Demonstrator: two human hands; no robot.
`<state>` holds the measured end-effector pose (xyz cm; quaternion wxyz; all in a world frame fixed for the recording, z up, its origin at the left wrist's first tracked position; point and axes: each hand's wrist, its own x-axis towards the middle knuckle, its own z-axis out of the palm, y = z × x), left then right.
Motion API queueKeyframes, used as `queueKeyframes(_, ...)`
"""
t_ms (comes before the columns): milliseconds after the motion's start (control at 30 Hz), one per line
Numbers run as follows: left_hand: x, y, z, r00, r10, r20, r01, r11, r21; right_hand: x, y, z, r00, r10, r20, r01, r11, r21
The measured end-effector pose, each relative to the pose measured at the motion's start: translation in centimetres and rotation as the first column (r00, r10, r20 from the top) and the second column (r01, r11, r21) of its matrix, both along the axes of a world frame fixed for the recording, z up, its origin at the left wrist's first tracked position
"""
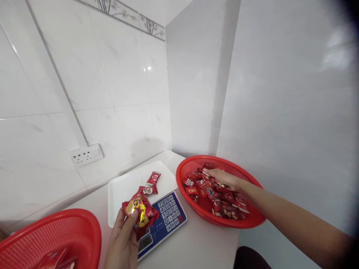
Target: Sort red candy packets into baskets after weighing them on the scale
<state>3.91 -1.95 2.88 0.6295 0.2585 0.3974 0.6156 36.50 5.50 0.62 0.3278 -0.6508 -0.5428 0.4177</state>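
Observation:
My left hand (pixel 123 233) is closed on a shiny red snack packet (pixel 141 215) with yellow print, thumb across its front, above the near side of a digital scale (pixel 179 215). On the scale's white tray (pixel 123 186) lie two small red packets (pixel 153 178), partly overlapping. To the right, my right hand (pixel 224 178) reaches into a red plastic basket (pixel 193 161) and rests among many small red wrapped packets (pixel 210 190). Its visible fingers are stretched out; the others are hidden by the hand and packets.
A second red basket (pixel 92 228) stands at the lower left with a few red packets (pixel 53 257) inside. A white table (pixel 196 246) fits into a corner of tiled walls (pixel 134 130). A power socket (pixel 86 155) is on the left wall.

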Motion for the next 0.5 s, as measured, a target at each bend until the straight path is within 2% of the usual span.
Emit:
queueKeyframes(100, -0.3, 0.2, 0.1, 0.999, 0.034, -0.006, -0.034, 0.999, 0.003, -0.9, 0.3, 0.5, 0.997, -0.043, -0.060, 0.044, 0.999, 0.001)
queueKeyframes(200, -1.2, 0.4, 0.3, 0.998, 0.054, 0.026, -0.054, 0.998, 0.017, -3.1, 1.3, 1.2, 0.993, -0.005, -0.121, 0.006, 1.000, 0.010)
queueKeyframes(367, -3.2, 0.3, 0.6, 0.979, 0.149, 0.140, -0.162, 0.983, 0.087, -10.1, 3.7, 1.8, 0.979, 0.141, -0.148, -0.131, 0.989, 0.075)
queueKeyframes(500, -4.0, -0.1, 1.0, 0.970, 0.187, 0.154, -0.208, 0.969, 0.134, -15.5, 5.0, 1.8, 0.968, 0.222, -0.120, -0.205, 0.969, 0.138)
